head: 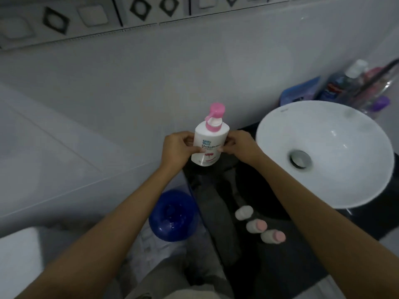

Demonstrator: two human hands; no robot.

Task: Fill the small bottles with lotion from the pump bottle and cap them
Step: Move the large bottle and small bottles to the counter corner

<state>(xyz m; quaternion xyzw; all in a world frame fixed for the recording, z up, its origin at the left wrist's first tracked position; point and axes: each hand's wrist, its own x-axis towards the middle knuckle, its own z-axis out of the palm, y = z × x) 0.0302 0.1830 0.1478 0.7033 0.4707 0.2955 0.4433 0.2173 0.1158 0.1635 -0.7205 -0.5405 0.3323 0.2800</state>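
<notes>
A white pump bottle [208, 143] with a pink pump head stands upright at the far end of the dark counter [244, 260]. My left hand [177, 148] grips its left side and my right hand [241, 145] grips its right side. Three small bottles lie on the counter nearer to me, between my forearms: one white-capped small bottle [244, 212], and two with pink caps, the middle small bottle [256, 225] and the nearest small bottle [273, 236].
A round white basin [323, 152] fills the right side of the counter. Behind it stand a blue container [300, 91] and several toiletry bottles [354, 83]. A blue round jug top [172, 215] sits on the floor left of the counter. A tiled wall rises behind.
</notes>
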